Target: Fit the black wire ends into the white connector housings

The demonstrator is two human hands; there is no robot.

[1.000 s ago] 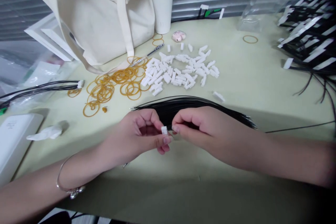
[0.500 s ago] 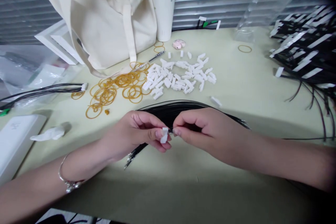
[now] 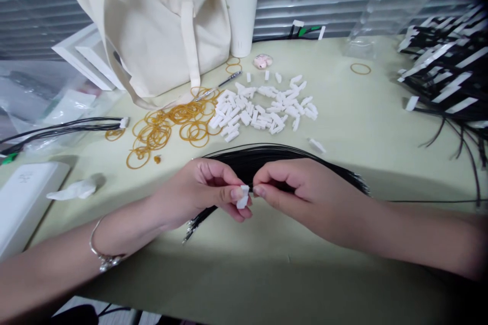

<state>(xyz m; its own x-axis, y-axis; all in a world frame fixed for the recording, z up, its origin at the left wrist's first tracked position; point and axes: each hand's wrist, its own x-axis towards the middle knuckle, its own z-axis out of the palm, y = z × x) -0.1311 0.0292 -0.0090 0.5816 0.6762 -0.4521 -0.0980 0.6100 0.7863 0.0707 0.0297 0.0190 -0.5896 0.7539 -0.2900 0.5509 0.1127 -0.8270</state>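
Observation:
Between thumb and fingers, my left hand [image 3: 213, 190] pinches a small white connector housing [image 3: 243, 197]. My right hand [image 3: 301, 190] is closed in a pinch on the end of a black wire [image 3: 415, 201], right at the housing's side; the wire trails off to the right past my forearm. Whether its tip sits inside the housing is too small to tell. Under and behind both hands lies a bundle of black wires [image 3: 282, 151] with metal terminals at its ends. Beyond it is a loose pile of white connector housings [image 3: 263, 109].
Amber rubber bands [image 3: 158, 129] and a pen [image 3: 217, 86] lie left of the pile. A cloth tote bag [image 3: 160, 45] and a white tumbler [image 3: 240, 10] stand behind. At right is a heap of finished-looking black cables with white connectors [image 3: 450, 76]. A white box [image 3: 30, 203] sits at left.
The whole view has shifted slightly, so things appear a little further right and higher. My right fingertips have come slightly closer to the white housing; both grips stay the same.

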